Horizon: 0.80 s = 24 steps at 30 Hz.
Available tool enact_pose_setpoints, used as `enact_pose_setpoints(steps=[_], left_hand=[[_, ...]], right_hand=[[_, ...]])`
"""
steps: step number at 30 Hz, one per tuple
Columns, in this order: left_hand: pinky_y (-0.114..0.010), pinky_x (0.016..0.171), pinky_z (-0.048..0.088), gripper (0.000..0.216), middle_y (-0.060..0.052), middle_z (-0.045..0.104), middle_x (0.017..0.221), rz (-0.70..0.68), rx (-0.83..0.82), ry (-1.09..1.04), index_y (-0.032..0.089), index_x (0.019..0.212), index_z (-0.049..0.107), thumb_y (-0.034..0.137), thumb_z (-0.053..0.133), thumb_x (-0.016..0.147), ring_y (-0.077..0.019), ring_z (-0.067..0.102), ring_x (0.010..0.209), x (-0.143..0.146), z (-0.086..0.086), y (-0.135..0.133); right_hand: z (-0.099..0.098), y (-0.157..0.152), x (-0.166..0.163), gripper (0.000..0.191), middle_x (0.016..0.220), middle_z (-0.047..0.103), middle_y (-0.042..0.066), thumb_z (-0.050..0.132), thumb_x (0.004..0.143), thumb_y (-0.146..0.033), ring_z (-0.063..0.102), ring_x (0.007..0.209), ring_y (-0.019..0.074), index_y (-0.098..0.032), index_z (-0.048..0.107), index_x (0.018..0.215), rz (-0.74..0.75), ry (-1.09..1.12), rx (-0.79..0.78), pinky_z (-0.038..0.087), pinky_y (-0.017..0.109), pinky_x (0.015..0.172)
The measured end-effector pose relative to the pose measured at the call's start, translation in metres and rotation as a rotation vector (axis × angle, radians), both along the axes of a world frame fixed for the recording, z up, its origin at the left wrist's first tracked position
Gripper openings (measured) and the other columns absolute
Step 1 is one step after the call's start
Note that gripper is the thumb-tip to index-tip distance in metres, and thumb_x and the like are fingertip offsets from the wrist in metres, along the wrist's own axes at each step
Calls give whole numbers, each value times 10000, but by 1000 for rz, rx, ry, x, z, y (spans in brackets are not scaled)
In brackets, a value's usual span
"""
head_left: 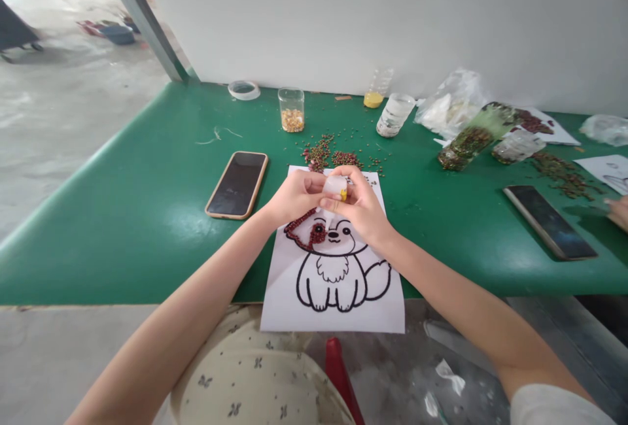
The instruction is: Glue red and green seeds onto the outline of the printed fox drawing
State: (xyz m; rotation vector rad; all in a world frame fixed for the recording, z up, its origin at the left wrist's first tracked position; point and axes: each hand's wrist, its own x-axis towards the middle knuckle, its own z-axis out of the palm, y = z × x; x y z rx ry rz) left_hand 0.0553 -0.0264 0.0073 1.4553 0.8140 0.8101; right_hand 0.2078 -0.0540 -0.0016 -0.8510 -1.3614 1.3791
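Both hands close around a small white glue bottle (335, 186) with a bit of yellow on it, tipped with its narrow end down. My left hand (300, 197) grips it from the left, and my right hand (364, 206) has fingers and thumb around its right side. Beneath them lies a sheet of paper (284, 310) printed with a dog outline. Dark red beans (318, 234) fill one eye patch and line the ear on the left. The top of the dog's head is hidden by my hands. Loose beans and seeds (321, 150) lie beyond the sheet.
A phone (237, 185) lies left of the paper. Behind stand a cup of corn kernels (292, 111) and a white cup (395, 115). On the right are a tipped seed container (478, 137), another phone (548, 222) and a co-worker's hand (619, 211). The green table's (122, 216) front edge runs under the paper.
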Motion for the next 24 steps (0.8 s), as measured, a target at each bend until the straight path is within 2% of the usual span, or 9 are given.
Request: enact_pose_setpoints(steps=[8,13,24], left_hand=[[-282,701,544,267,-68,719,797,0,27,20,105,887,709,269,710,677,-146,665,707,0,2,-1],[-276,696,539,250,-62,717,792,0,35,2,106,885,707,229,708,668,-148,666,710,-1,1,0],[-256,631,515,188,-33,679,712,56,68,35,107,785,681,221,706,638,-135,635,660,-1,6,-2]], right_hand=[[1,0,0,442,759,502,-52,784,659,-355,487,637,102,-271,472,961,-12,-33,34,437,247,552],[0,1,1,433,776,507,-48,783,672,-350,497,663,107,-275,477,970,-4,-25,61,456,249,572],[-2,4,1,436,810,518,-49,786,680,-319,506,696,104,-279,485,994,17,6,99,468,244,612]])
